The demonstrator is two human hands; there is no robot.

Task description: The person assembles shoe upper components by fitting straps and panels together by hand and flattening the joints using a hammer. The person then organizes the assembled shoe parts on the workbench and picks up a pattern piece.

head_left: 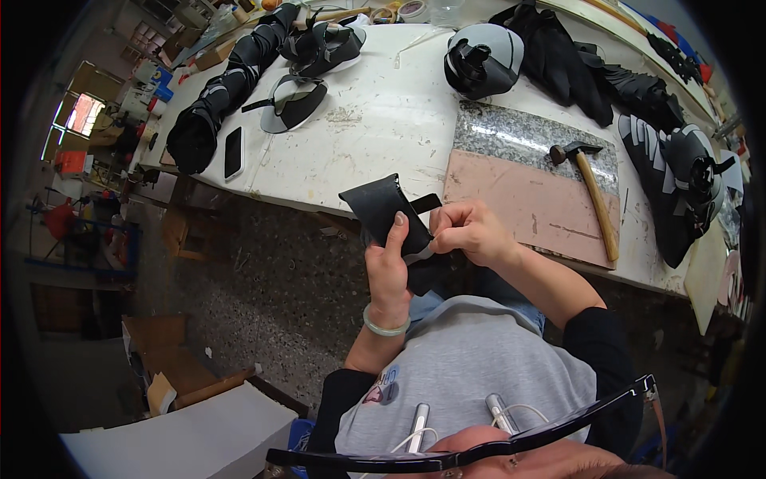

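My left hand point(389, 267) is closed around a black shoe upper point(383, 209), its thumb lying along the outer face. The piece is held in the air just off the table's front edge, with a short black strap point(426, 203) sticking out to the right. At its lower right edge, my right hand point(472, 231) pinches the rim between thumb and fingertips. A greyish strip point(418, 255) shows below that pinch; anything smaller between the fingertips is hidden.
On the white table point(383, 120), a hammer point(592, 191) lies across a pink board point(511, 199) and a speckled slab point(535, 132). A phone point(234, 153) rests at the left. Several grey-and-black uppers point(294, 104) and stacked black pieces point(231, 92) lie around. A white box point(191, 435) stands lower left.
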